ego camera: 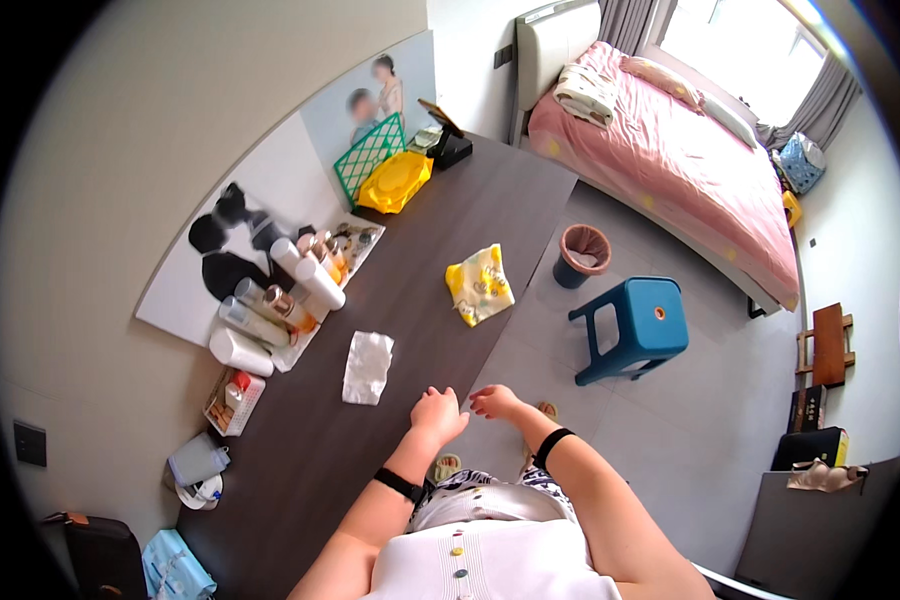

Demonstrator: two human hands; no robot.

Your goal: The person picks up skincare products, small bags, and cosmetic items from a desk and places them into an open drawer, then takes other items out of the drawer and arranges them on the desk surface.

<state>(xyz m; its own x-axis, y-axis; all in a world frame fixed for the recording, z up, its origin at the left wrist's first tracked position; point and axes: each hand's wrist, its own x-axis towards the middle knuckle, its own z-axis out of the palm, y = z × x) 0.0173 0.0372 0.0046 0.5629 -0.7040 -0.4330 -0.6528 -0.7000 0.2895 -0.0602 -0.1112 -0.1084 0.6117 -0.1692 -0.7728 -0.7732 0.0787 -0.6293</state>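
Note:
My left hand (439, 417) is over the front edge of a dark wooden tabletop (420, 307), with nothing in it and its thumb apart from the fingers. Just to its right, past the edge, my right hand (496, 403) hangs in the air with loosely bent fingers and holds nothing. A small gap separates the two hands. Flat on the tabletop, beyond my left hand, lies a creased white tissue (368, 368). Farther along, near the front edge, is a folded yellow-and-white printed cloth (481, 285). Neither hand touches the tissue or the cloth.
Cosmetic bottles (289, 304) line the wall side, near a white basket (235, 401). A yellow wipes pack (395, 182) leans by a green lattice panel (371, 156). On the floor stand a lined bin (574, 266) and a blue plastic stool (645, 319), before a pink-covered bed (667, 165).

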